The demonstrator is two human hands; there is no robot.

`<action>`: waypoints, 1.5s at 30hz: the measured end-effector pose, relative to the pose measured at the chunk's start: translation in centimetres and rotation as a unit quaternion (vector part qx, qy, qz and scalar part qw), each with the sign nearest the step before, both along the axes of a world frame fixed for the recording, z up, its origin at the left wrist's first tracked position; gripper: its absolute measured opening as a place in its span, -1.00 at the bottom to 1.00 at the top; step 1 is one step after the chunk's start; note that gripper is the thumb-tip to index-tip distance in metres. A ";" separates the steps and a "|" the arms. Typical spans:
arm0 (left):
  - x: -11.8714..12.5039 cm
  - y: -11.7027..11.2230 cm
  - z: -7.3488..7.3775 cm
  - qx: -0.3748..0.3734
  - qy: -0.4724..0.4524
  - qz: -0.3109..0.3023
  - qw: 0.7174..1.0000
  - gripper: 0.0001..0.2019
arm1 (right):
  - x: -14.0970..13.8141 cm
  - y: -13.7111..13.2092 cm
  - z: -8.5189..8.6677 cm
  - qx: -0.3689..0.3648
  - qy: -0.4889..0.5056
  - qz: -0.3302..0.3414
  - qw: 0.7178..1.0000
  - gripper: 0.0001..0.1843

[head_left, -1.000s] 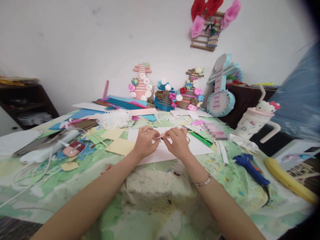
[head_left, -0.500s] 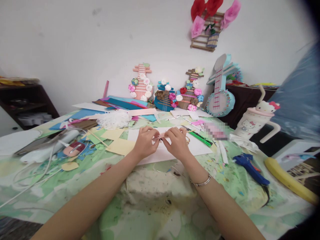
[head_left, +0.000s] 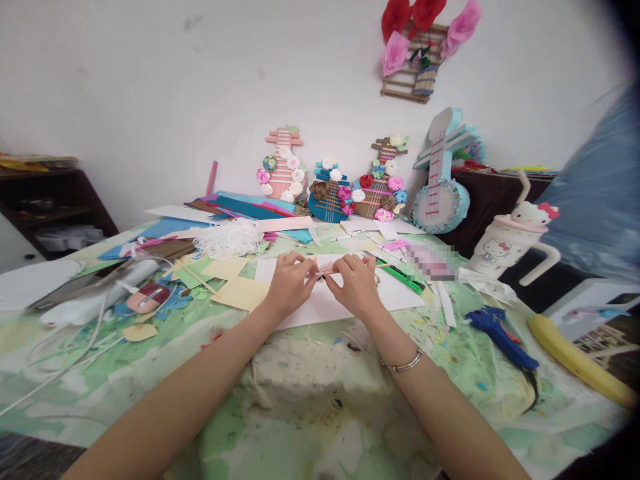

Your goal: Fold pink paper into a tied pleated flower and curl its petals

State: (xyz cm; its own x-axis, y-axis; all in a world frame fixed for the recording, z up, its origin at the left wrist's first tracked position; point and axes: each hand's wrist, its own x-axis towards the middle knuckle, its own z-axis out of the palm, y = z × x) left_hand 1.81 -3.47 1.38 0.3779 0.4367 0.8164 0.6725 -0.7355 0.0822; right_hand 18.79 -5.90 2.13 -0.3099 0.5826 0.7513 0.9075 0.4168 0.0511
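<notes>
My left hand (head_left: 291, 283) and my right hand (head_left: 356, 285) meet over a white sheet of paper (head_left: 400, 293) in the middle of the table. Between their pinched fingertips they hold a thin pink strip (head_left: 325, 268), lying roughly level just above the sheet. Both hands' fingers are curled closed on it. A silver bracelet (head_left: 404, 365) circles my right wrist.
A blue glue gun (head_left: 500, 337) lies right of the sheet, a green cutter (head_left: 404, 279) behind my right hand. Cream paper (head_left: 243, 293) and scraps lie to the left. Paper guitars with flowers (head_left: 331, 193) lean on the wall. A cat-shaped cup (head_left: 510, 245) stands at right.
My hands and the pink strip have shifted very slightly; the fingers have worked along the strip. Nothing else has moved.
</notes>
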 end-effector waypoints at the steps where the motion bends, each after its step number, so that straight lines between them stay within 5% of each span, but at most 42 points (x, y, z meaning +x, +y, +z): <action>1: 0.0 0.0 0.0 0.005 0.003 0.004 1.000 -0.93 | 0.0 0.0 0.0 0.003 -0.001 -0.003 1.000 -0.81; 24: -0.2 0.0 0.1 0.088 0.064 0.060 0.992 -0.84 | 0.3 0.1 0.2 0.007 0.035 -0.027 0.999 -0.78; 32: -0.2 0.6 0.1 -0.157 -0.101 0.020 0.982 -0.84 | 0.3 0.0 0.3 -0.025 0.042 -0.034 0.998 -0.78; 37: -0.6 1.4 0.1 -0.371 -0.251 -0.060 0.892 -0.77 | 0.4 0.0 0.3 -0.029 0.039 -0.031 0.998 -0.79; 45: -0.7 1.0 0.8 -0.520 -0.287 -0.083 0.800 -0.81 | 0.3 -0.2 0.5 -0.028 0.028 -0.017 0.999 -0.82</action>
